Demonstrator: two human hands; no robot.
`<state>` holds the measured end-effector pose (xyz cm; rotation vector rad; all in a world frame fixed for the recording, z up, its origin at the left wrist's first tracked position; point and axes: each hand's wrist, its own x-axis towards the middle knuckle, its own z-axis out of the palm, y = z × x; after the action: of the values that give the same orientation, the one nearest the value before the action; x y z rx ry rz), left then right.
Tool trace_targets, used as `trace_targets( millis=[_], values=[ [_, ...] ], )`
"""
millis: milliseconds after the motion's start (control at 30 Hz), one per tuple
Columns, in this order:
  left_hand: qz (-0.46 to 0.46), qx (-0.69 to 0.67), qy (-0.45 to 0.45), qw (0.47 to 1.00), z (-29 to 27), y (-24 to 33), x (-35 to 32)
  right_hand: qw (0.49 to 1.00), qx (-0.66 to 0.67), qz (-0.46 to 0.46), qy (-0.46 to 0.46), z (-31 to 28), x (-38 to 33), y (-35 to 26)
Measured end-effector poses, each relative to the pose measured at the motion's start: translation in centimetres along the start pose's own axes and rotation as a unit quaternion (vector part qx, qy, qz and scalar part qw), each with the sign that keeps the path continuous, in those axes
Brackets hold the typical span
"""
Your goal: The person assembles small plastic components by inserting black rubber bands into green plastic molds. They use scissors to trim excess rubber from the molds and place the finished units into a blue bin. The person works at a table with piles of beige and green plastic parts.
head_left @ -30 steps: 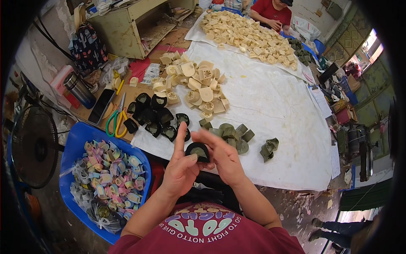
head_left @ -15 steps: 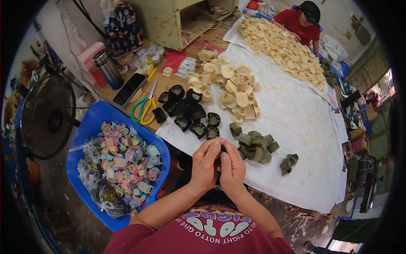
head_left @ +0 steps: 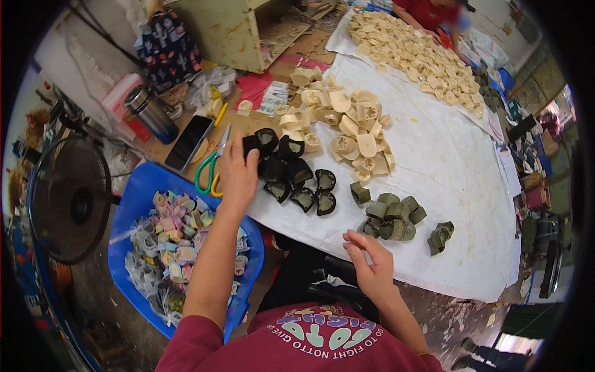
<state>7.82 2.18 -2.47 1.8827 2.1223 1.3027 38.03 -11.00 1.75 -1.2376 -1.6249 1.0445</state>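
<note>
My left hand (head_left: pixel 238 172) reaches forward to a pile of black plastic parts (head_left: pixel 291 173) on the white sheet (head_left: pixel 452 173). Its thumb and fingers close on one black part (head_left: pixel 251 144) at the pile's left edge. Lower down, above my lap, my right hand (head_left: pixel 374 265) hovers with its fingers apart and nothing in it. It is nearest to a cluster of olive-green parts (head_left: pixel 390 214). A small separate olive-green clump (head_left: pixel 440 235) lies to the right of that cluster.
A blue tub (head_left: pixel 139 186) of pastel-coloured pieces stands at my left. Green-and-yellow-handled scissors (head_left: pixel 209 170), a phone (head_left: pixel 189 142), a steel flask (head_left: pixel 149 113) and a fan (head_left: pixel 68 198) sit nearby. Cream parts (head_left: pixel 350 124) are heaped farther out, where a person in red (head_left: pixel 427 11) works.
My hands were together in front of me around a black part. The left has since stretched out to the black pile with the part, and the right has dropped away with nothing in it.
</note>
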Motion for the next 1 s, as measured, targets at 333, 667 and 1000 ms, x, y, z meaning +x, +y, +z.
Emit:
trace_targets(
  millis=[333, 667, 1000],
  values=[
    [-0.015, -0.122, 0.137, 0.983, -2.3, 1.6, -4.3, 0.984, -0.175, -0.030, 0.009, -3.4, -4.1, 1.7],
    [0.205, -0.173, -0.195, 0.944, -5.0, 10.0, -20.5, 0.975, -0.218, -0.009, -0.045, -5.0, -13.5, 3.6],
    [0.059, -0.158, -0.397, 0.902, -3.4, 10.4, -24.5, 0.959, -0.276, 0.025, -0.059, -3.5, -16.9, 6.4]
  ],
)
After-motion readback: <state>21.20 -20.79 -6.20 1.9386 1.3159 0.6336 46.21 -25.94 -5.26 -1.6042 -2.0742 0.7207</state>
